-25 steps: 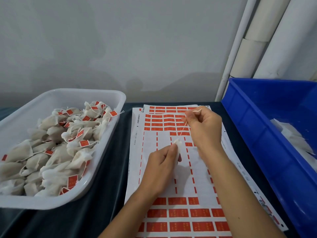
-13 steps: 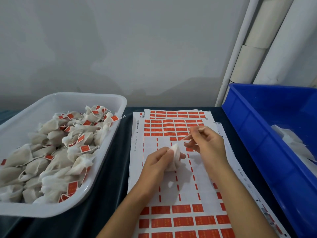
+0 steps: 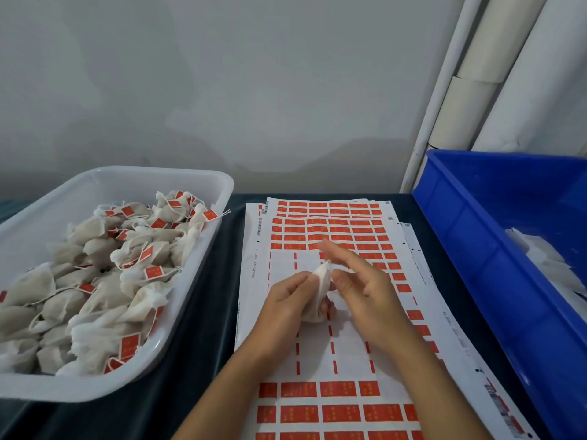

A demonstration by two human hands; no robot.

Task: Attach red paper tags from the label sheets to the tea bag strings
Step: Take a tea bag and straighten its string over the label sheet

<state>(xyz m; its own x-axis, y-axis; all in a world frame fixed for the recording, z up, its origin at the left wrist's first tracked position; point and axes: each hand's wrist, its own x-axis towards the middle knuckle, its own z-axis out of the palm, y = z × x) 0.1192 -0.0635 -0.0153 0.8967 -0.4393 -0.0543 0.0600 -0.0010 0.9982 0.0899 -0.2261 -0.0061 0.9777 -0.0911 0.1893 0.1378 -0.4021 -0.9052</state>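
Tags (image 3: 330, 238) lie just beyond my right hand (image 3: 365, 287), whose fingers stretch loose and hold nothing I can see. My left hand (image 3: 286, 300) pinches the tea bag (image 3: 320, 281) upright over the label sheet (image 3: 317, 354), beside the right palm. Peeled bare rows give room below.

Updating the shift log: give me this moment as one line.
step: tagging | left hand: grips tea bag | right hand: fingers blurred beside it, over label sheet | white tray: tagged bags
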